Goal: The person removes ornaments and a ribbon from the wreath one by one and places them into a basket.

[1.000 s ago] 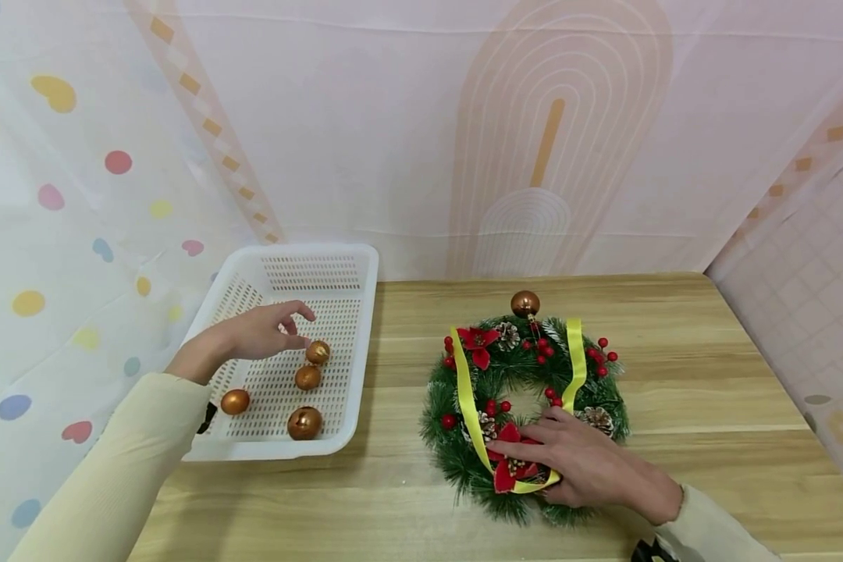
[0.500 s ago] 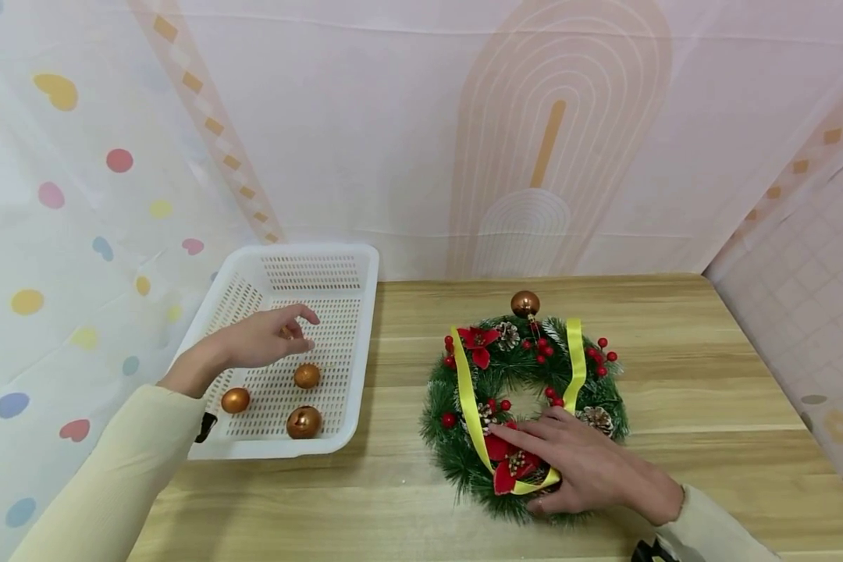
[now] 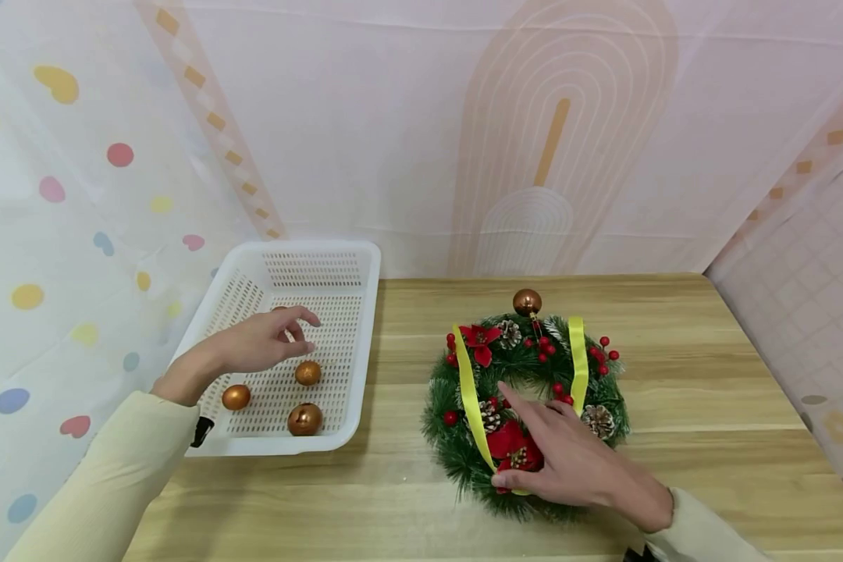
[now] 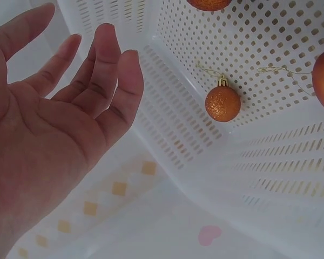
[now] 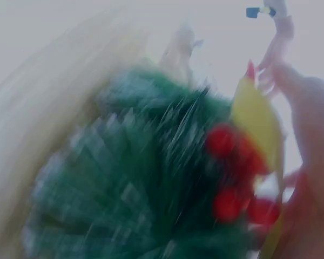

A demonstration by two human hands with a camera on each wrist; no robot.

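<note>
My left hand [image 3: 256, 341] hovers over the white plastic basket [image 3: 370, 328], its fingers loosely bent and, in the left wrist view, holding nothing. Below lie copper Christmas baubles: a glittery one [image 3: 307, 373], a satin one [image 3: 236, 397] and a larger shiny one [image 3: 305, 420]. Another glittery bauble [image 4: 223, 102] sits in a basket corner, mostly hidden behind the hand in the head view. Over the front of the green Christmas wreath [image 3: 442, 437], my right hand [image 3: 576, 460] spreads its thumb and index finger beside a red poinsettia [image 3: 513, 446]. Yellow ribbon [image 3: 469, 390] runs across the wreath; the hand hides part of it.
A copper bauble [image 3: 527, 302] lies at the wreath's back edge. Pine cones [image 3: 599, 421] and red berries [image 3: 604, 355] decorate the wreath. The wooden table [image 3: 709, 375] ends at a patterned cloth wall [image 3: 393, 156]. The right wrist view is blurred.
A small bauble near my left fingertips has moved left and back, behind the hand. My right hand has shifted from pressing the poinsettia, with index finger pointing farther back.
</note>
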